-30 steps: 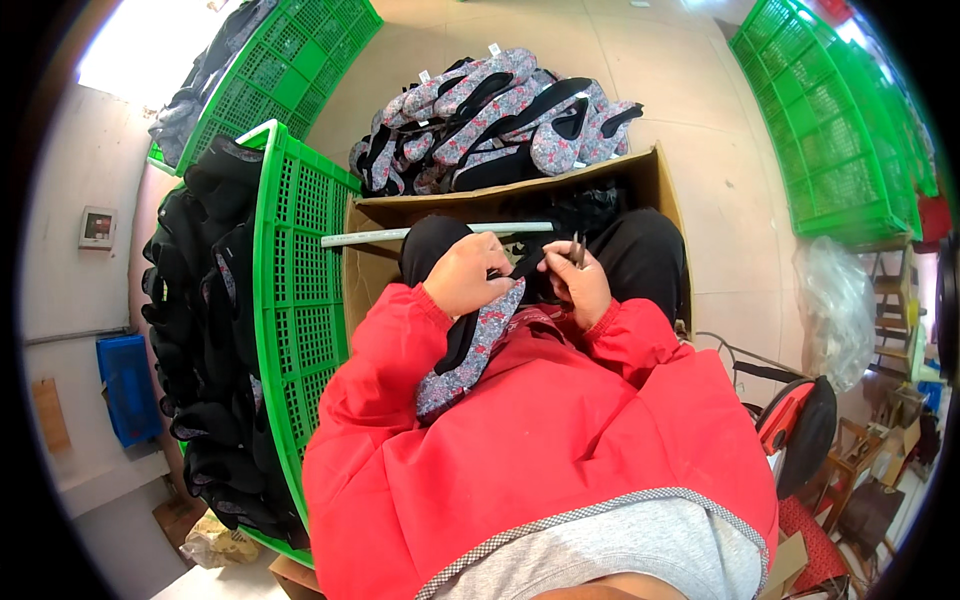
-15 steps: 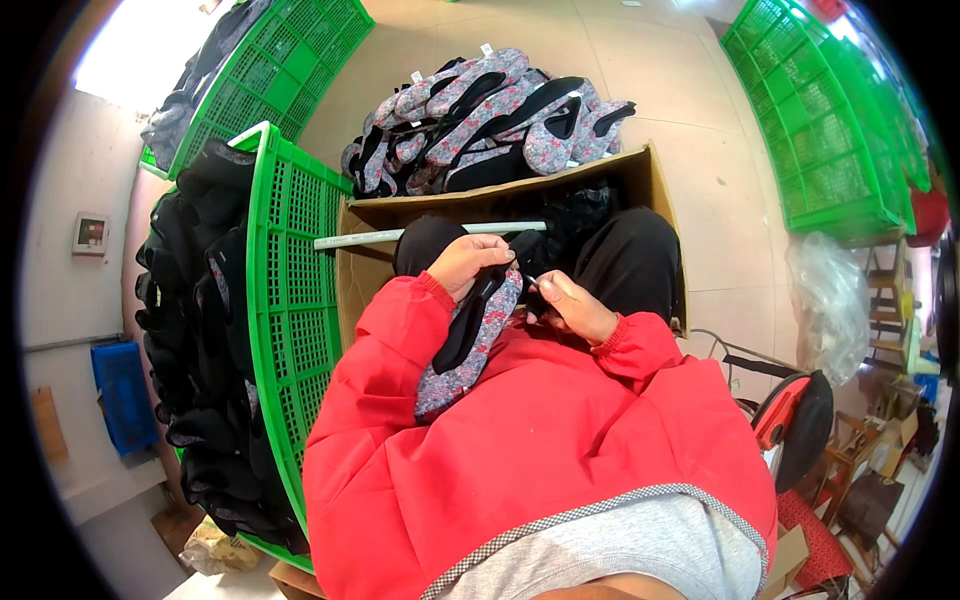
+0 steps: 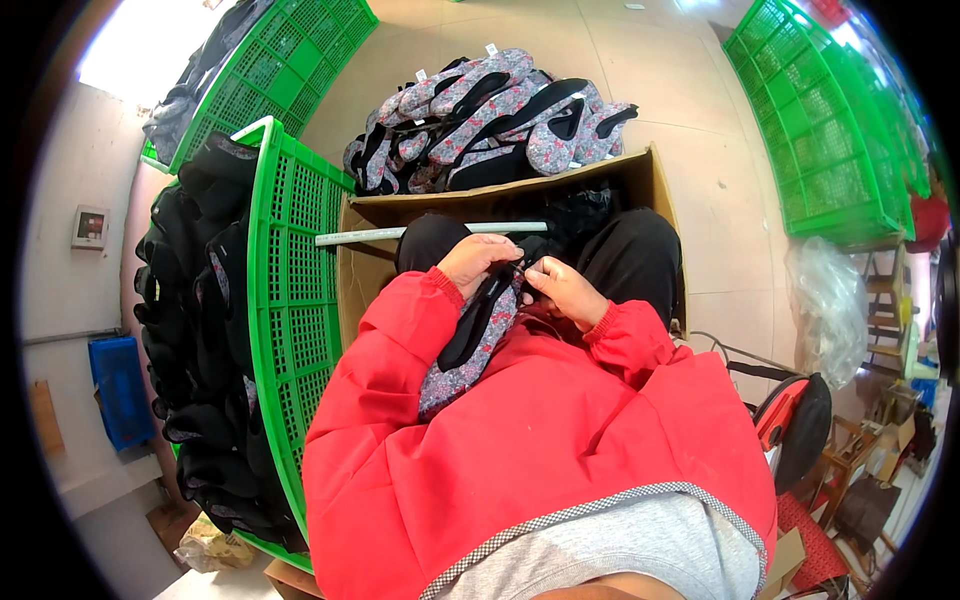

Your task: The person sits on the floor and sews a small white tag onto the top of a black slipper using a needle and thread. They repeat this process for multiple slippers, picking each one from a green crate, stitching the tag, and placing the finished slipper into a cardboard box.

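Note:
A floral grey-and-red fabric slipper [image 3: 498, 327] with a black opening lies slanted across my lap, its lower end against my red sleeve. My left hand [image 3: 478, 262] pinches its upper end, thumb and fingers pressed together. Close beside it, my right hand [image 3: 564, 292] has its fingertips bent together at the slipper's upper edge. Whatever is between those fingertips is too small to make out. Black material around the upper end merges with my dark trousers.
An open cardboard box [image 3: 500, 203] surrounds my knees, with a pale rod [image 3: 370, 237] across it. Beyond lies a heap of similar floral slippers [image 3: 480, 105]. A green crate [image 3: 295, 290] with black slippers [image 3: 205, 330] stands left; another green crate [image 3: 805, 120] is far right, near clear plastic [image 3: 832, 310].
My right hand has moved slightly up and left, closer to my left hand at the slipper's upper end. My left hand has shifted slightly right with the slipper.

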`<state>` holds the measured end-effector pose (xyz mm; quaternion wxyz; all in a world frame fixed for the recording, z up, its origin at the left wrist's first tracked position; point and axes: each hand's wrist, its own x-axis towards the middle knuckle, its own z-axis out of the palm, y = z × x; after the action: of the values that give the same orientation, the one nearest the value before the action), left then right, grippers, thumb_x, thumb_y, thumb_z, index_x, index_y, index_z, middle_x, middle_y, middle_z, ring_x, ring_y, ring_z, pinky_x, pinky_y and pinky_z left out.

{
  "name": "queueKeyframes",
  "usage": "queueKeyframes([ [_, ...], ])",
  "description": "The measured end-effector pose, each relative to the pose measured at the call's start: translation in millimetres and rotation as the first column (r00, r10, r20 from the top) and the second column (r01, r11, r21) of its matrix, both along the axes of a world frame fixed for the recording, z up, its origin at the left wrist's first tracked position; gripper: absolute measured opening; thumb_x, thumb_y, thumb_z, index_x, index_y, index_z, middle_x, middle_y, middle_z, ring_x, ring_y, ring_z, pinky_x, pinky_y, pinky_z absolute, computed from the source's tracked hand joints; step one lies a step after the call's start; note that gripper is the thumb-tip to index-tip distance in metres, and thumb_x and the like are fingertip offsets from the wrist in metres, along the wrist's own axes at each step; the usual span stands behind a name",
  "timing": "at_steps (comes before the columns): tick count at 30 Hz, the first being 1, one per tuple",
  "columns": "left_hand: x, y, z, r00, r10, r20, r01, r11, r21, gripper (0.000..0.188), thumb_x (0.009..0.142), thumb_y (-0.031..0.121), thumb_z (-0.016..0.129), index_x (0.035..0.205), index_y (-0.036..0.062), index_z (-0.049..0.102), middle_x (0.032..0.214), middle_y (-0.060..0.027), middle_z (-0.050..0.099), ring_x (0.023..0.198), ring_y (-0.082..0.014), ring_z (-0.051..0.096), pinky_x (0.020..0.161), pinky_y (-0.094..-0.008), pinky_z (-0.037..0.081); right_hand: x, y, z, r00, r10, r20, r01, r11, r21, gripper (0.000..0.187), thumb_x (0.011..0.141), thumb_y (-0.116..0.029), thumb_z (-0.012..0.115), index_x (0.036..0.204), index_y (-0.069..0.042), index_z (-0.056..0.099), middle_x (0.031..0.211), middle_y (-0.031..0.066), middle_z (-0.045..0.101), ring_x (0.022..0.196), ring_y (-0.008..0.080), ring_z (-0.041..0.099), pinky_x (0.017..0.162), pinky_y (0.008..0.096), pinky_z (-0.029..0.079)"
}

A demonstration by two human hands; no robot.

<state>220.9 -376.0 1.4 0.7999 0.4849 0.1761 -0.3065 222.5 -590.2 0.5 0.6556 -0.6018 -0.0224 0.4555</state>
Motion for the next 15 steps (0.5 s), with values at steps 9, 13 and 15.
queueKeyframes([
  [9,1,-4,0,0.997,-0.024,-0.073,0.017,0.996,-0.090,0.014,0.092,0.008,0.060,0.089,-0.0047,0.064,0.085,-0.0165,0.068,0.070,-0.0306,0.068,0.066,-0.0408,0.058,0,7,6,0.999,-0.020,-0.046,0.020,1.000,0.006,0.016,0.102,-0.025,0.054,0.101,-0.009,0.056,0.080,-0.0026,0.062,0.058,0.0032,0.042,0.051,0.0198,0.032],
  [13,2,-3,-6,0.999,-0.035,-0.042,0.032,0.997,-0.064,0.014,0.092,0.008,0.060,0.088,-0.0048,0.064,0.083,-0.0165,0.068,0.071,-0.0309,0.068,0.066,-0.0420,0.058,0,5,-2,0.991,-0.023,-0.136,0.037,0.994,0.106,0.015,0.102,-0.025,0.053,0.102,-0.010,0.055,0.078,-0.0027,0.060,0.053,0.0031,0.037,0.047,0.0196,0.028],
  [15,3,-4,-3,0.997,-0.049,-0.054,0.045,0.996,-0.075,0.014,0.091,0.008,0.060,0.087,-0.0048,0.065,0.083,-0.0159,0.068,0.070,-0.0301,0.068,0.067,-0.0415,0.058,1,4,-1,0.983,-0.024,-0.183,0.049,0.990,0.132,0.015,0.102,-0.026,0.053,0.102,-0.011,0.055,0.076,-0.0027,0.060,0.050,0.0031,0.035,0.045,0.0198,0.026],
])
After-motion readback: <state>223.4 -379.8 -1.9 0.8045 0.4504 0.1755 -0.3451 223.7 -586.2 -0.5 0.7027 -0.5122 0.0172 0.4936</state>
